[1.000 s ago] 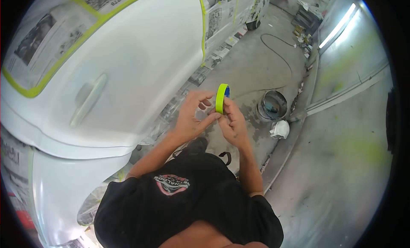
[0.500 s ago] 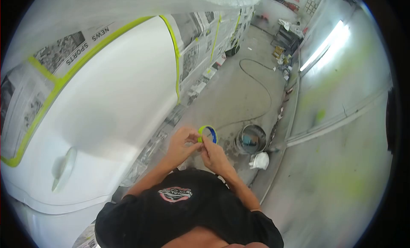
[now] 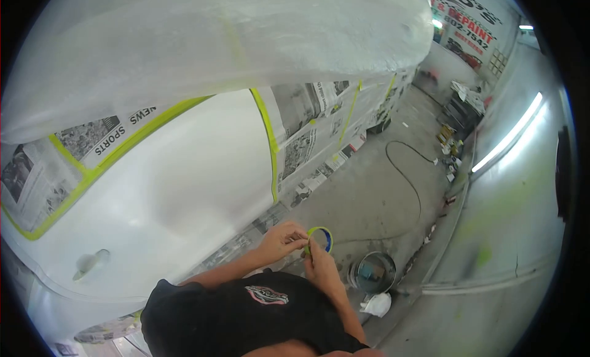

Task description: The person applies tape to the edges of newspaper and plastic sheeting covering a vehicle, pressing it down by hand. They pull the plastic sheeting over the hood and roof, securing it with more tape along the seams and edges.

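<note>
My right hand (image 3: 322,263) grips a roll of yellow-green masking tape (image 3: 330,240) with a blue inner core, held upright in front of my chest. My left hand (image 3: 283,241) is beside it, with thumb and fingertips pinched together at the roll's left edge. Whether a loose tape end lies between those fingertips is too small to see. To the left stands a white car door panel (image 3: 203,154) with its handle (image 3: 91,265). Yellow-green tape (image 3: 265,120) borders the panel and holds newspaper (image 3: 301,111) over the neighbouring parts.
Cloudy plastic sheeting (image 3: 184,43) covers the car's top. A metal bucket (image 3: 387,261) stands on the floor at my right, with a white bundle (image 3: 376,305) beside it. A dark hose (image 3: 393,166) curves over the concrete. The wall (image 3: 516,197) with a tube light (image 3: 507,132) runs along the right.
My view has tilted upward, so the car, bucket and hands sit lower in the picture and more sheeting and wall sign show. Both hands remain at the tape roll.
</note>
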A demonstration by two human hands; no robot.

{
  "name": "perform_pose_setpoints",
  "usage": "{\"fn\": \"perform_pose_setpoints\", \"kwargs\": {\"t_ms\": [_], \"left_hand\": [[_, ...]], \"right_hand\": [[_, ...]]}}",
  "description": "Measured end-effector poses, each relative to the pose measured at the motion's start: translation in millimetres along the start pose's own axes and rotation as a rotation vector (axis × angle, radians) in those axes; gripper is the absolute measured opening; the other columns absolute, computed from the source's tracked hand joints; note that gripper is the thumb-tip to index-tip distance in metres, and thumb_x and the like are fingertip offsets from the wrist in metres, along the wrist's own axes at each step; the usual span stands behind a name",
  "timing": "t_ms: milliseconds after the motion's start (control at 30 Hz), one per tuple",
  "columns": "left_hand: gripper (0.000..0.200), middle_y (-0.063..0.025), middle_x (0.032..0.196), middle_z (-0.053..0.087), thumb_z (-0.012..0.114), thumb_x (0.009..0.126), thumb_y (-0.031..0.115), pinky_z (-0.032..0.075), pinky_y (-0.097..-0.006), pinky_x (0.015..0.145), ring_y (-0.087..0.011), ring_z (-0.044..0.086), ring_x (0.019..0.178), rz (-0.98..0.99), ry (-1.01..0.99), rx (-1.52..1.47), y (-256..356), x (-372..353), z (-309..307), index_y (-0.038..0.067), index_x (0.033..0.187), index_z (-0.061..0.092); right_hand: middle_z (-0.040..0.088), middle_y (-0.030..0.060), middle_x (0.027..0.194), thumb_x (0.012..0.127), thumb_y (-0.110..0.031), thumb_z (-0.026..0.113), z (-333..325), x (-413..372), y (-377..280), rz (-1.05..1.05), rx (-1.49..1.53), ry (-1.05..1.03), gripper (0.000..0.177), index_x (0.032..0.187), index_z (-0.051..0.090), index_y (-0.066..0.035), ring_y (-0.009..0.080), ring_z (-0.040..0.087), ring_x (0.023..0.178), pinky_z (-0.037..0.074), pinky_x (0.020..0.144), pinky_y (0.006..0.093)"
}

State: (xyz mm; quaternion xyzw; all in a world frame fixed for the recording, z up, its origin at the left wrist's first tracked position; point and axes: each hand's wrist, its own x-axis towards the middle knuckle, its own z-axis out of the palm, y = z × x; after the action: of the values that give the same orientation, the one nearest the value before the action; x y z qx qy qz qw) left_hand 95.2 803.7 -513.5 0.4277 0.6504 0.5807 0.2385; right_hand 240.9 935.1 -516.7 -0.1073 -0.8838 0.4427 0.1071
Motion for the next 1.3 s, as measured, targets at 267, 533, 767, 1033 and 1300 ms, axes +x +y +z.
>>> {"fn": "perform_pose_setpoints", "kwargs": {"t_ms": [267,533,767,1033,1300], "left_hand": [[0.049,-0.0102,0.117,0.056,0.070,0.087,0.007,0.047,-0.0367,0.096,-0.0214,0.056,0.112,0.016,0.313,0.220,-14,123,39,0.004,0.132,0.049],[0.101,-0.0176,0.149,0.036,0.077,0.078,0.000,0.032,-0.0392,0.116,-0.0275,0.039,0.137,0.608,1.289,-0.153,138,352,-21,0.004,0.154,0.011],[0.035,-0.0109,0.118,0.065,0.056,0.095,0.020,0.048,-0.0398,0.099,-0.0218,0.060,0.105,0.876,1.027,-0.629,187,449,-117,0.003,0.126,0.059],[0.035,-0.0161,0.122,0.064,0.048,0.097,0.020,0.051,-0.0439,0.098,-0.0297,0.062,0.114,1.000,0.058,-1.104,214,495,-183,-0.003,0.120,0.060],[0.035,-0.0149,0.117,0.063,0.066,0.092,0.015,0.053,-0.0393,0.093,-0.0293,0.062,0.112,0.731,0.921,0.474,236,497,-176,0.000,0.123,0.057]], "right_hand": [[0.072,0.0114,0.097,0.093,-0.007,0.058,-76,100,120,0.142,1.003,-0.045,0.035,0.124,0.055,0.006,0.0230,0.071,0.087,0.055,0.082,0.0410],[0.068,0.0117,0.123,0.100,-0.030,0.058,-324,263,27,-0.826,1.448,0.036,0.030,0.107,0.061,-0.001,0.0278,0.062,0.120,0.038,0.111,0.0537],[0.048,0.0221,0.149,0.070,-0.040,0.086,-391,399,-122,-1.069,-0.295,0.339,0.105,0.154,0.033,-0.007,0.0370,0.035,0.145,0.013,0.121,0.0509],[0.048,0.0269,0.146,0.067,-0.042,0.088,-401,517,-203,-1.114,-0.575,0.263,0.128,0.160,0.008,-0.007,0.0393,0.037,0.144,0.001,0.121,0.0543],[0.067,0.0234,0.089,0.075,-0.012,0.076,-385,653,-166,-1.037,-0.659,0.459,0.038,0.109,0.064,0.004,0.0403,0.064,0.088,0.043,0.102,0.0487]]}}
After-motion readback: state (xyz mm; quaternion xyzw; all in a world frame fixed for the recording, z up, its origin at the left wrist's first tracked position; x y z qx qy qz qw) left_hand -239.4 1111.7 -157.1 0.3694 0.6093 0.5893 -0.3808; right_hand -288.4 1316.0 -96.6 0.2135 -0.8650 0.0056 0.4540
